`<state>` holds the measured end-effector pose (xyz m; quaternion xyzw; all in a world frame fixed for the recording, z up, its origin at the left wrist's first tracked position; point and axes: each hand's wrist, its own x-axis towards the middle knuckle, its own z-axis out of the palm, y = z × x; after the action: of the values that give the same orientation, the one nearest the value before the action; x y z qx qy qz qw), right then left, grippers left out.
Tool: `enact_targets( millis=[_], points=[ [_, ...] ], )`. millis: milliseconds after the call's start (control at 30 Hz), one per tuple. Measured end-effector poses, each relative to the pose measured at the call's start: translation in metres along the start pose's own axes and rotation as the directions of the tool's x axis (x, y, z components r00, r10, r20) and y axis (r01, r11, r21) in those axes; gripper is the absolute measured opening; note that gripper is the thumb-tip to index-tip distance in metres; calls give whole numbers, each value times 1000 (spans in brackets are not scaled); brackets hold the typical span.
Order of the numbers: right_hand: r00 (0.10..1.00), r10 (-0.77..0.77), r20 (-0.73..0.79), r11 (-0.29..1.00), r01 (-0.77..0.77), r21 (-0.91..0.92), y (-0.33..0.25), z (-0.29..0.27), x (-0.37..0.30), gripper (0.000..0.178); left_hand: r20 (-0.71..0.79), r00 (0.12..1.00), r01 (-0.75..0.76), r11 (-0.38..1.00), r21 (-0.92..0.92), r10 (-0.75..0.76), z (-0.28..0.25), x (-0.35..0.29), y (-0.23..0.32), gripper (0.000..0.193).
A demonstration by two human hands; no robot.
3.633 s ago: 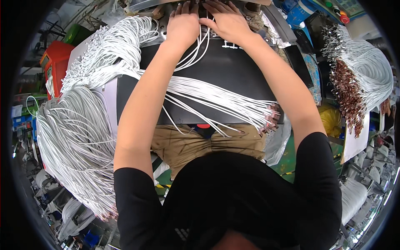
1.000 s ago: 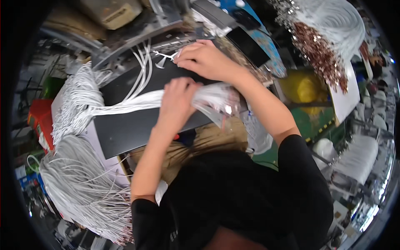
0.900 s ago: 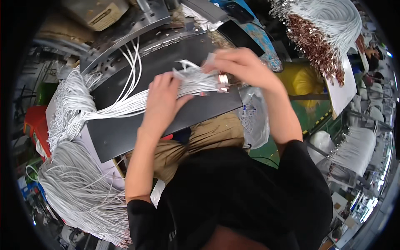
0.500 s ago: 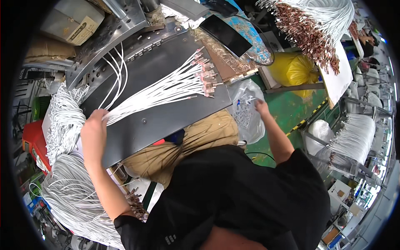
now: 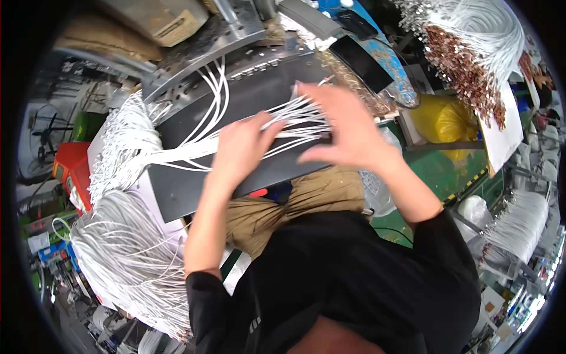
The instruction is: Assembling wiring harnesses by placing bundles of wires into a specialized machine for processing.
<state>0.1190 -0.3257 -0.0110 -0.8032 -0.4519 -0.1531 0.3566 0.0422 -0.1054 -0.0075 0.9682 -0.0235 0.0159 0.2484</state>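
A bundle of white cables [image 5: 194, 150] lies across the dark metal work plate [image 5: 183, 197], its ends fanned out toward the right. My left hand [image 5: 239, 150] is closed over the middle of the bundle, thumb on the near side. Around the fanned ends, my right hand [image 5: 351, 127] is open, thumb and fingers wide apart and slightly blurred; it hides most of the cable tips. A few separate white cables [image 5: 219, 97] curve over the plate's far left part, by the hinge.
Thick piles of white cable [image 5: 127, 144] and grey-white cable [image 5: 132, 253] sit at the left. A black phone [image 5: 361, 64] lies beyond the plate. At right are a clear plastic bag [image 5: 380, 192], a yellow bag [image 5: 445, 120] and hanging cables with copper-coloured ends [image 5: 469, 76].
My right hand has come from the clear bag up to the cable ends. My left hand has moved right along the bundle. The view has shifted, so the scene sits further right.
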Motion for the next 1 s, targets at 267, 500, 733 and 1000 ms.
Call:
enact_targets(
  millis=[267, 500, 733, 1000],
  points=[
    [872, 107, 478, 967, 21, -256, 15, 24, 53, 42, 16, 974, 222, 951, -216, -224, -45, -23, -80, 17],
    [962, 52, 268, 995, -27, -98, 34, 62, 52, 30, -315, 916, 172, 953, -248, -248, -66, -26, -63, 19],
    [963, -102, 250, 994, 88, 65, 1, 62, 55, 17, -243, 961, 133, 991, -30, -136, -55, -13, -40, 26],
    [883, -345, 317, 934, 356, 25, 13, 57, 49, 12, 553, 833, 549, 126, -826, -5, 3, -43, -16, 32]
  ],
)
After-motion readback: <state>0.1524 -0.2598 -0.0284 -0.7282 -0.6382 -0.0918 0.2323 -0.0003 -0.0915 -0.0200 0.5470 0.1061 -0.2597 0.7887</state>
